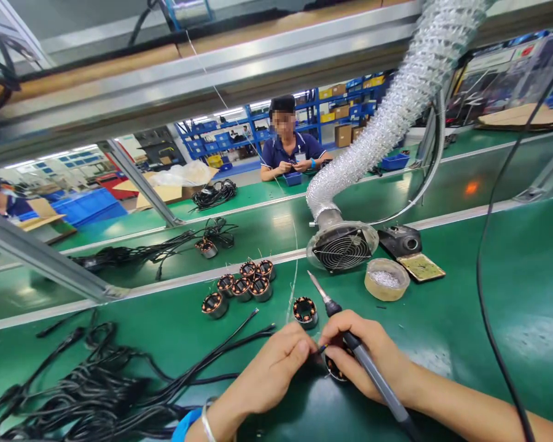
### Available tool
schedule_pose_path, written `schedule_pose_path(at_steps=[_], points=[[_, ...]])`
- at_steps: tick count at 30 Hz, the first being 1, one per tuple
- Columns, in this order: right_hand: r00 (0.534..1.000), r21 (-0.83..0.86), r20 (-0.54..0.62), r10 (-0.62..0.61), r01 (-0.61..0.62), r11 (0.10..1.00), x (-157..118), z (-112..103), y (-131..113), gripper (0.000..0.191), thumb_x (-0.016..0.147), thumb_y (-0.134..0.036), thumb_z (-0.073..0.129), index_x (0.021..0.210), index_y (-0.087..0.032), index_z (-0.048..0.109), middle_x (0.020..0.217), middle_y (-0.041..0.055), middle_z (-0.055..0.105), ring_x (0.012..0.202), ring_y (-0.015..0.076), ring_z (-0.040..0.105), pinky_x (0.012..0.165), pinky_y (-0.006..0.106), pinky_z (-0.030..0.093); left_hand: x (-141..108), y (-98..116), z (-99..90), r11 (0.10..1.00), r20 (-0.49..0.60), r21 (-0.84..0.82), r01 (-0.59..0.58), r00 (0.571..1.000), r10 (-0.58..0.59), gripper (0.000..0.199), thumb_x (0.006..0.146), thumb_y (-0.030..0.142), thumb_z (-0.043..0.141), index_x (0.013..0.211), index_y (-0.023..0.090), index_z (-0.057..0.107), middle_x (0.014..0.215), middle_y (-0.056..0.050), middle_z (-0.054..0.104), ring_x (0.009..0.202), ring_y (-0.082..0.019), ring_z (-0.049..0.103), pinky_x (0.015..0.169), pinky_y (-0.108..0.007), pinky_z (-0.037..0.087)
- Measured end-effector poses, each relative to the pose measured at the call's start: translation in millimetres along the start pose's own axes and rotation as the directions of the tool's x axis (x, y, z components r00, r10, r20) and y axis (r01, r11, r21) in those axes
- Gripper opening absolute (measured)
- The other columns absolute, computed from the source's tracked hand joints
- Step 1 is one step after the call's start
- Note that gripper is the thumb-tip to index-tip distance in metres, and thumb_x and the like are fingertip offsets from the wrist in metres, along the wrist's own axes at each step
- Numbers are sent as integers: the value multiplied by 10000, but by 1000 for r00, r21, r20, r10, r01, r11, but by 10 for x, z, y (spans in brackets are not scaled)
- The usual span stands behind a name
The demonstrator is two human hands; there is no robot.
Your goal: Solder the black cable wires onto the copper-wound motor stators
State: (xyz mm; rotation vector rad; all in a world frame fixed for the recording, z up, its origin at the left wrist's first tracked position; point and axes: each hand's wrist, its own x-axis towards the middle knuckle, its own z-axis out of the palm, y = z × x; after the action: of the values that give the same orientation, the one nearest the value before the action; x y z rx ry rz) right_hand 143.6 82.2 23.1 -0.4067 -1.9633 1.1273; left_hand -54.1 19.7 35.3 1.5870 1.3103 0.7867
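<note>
1. Apparently, left hand [276, 363]: fingers pinched on dark lead [322, 348]; slack grip could drop it.
2. Right hand [376, 345]: fingers clamped on soldering iron [367, 358]; twisting, if hot, could scorch farther stator [305, 320].
3. Nearer stator [335, 371] beneath, toward counter's [502, 344] near edge; knock could shift it.

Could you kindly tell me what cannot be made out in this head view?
Dark piece between the left hand and right hand: head view, too small and partly covered by fingers.
Copper-wound ring under the right hand: head view, mostly hidden by that hand.
Soldering iron: head view, rear end cut off by the bottom edge.
Black cables: head view, cut off by the left and bottom edges.
Silvery contents of the tub: head view, too small.
</note>
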Motion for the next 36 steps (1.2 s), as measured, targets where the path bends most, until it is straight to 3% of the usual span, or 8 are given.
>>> schedule_pose_path(at_steps=[2,4,7,11,15,21,27,36], points=[[999,43,44,-8,6,999,77,4,-32,208,849,-74,501,985,-231,521,726,-38,648,556,84,592,552,182,482,104,-73,39,946,172,-306,105,984,-53,582,894,684,448,747,150,625,718,-59,624,652,-161,573,613,-253,448],[999,7,47,-7,7,1000,134,2,-41,231,808,-63,528,969,-227,534,772,-28,657,614,91,609,586,187,491,154,-155,79,816,324,-513,267,940,-104,585,839,733,492,722,164,562,544,-16,579,426,-117,503,404,-205,348],[999,-64,-35,29,-31,997,150,17,9,307,735,-59,586,988,-225,540,844,-20,650,675,101,604,630,199,501,150,-201,116,756,316,-581,302,939,-133,513,840,687,557,747,185,504,436,50,518,281,-54,313,305,-179,173],[993,-18,-57,103,-105,994,81,70,85,371,746,-80,594,1075,-230,511,825,-33,622,656,95,588,619,195,501,129,-127,149,824,156,-521,222,974,-165,491,822,645,630,736,189,468,450,56,541,332,-33,250,352,-177,147],[990,-27,-60,128,-130,991,52,94,57,222,836,-134,566,1032,-226,518,785,-35,620,610,85,583,575,183,486,161,-94,169,840,114,-494,222,975,-191,505,798,670,632,771,192,471,502,21,617,338,-43,267,371,-200,134],[980,-167,-197,39,-73,983,58,139,24,164,853,-150,573,995,-229,550,750,-27,625,582,98,588,551,194,492,168,-91,235,887,-49,-440,136,983,-175,525,822,697,574,824,174,536,418,123,332,388,-67,217,433,-218,167],[977,-273,-197,-79,23,962,-22,239,-4,256,854,-94,555,1063,-240,532,755,-29,621,605,108,581,577,198,493,126,-68,242,916,-198,-390,97,962,-186,503,854,704,513,780,207,479,525,100,333,459,-93,269,455,-219,236],[955,-366,-18,-297,270,891,60,189,-54,231,906,-108,545,1113,-212,546,794,14,637,668,159,510,618,279,457,74,30,149,998,-83,39,39,996,-36,171,947,245,437,859,192,574,865,-32,661,807,-189,556,747,-281,422]])
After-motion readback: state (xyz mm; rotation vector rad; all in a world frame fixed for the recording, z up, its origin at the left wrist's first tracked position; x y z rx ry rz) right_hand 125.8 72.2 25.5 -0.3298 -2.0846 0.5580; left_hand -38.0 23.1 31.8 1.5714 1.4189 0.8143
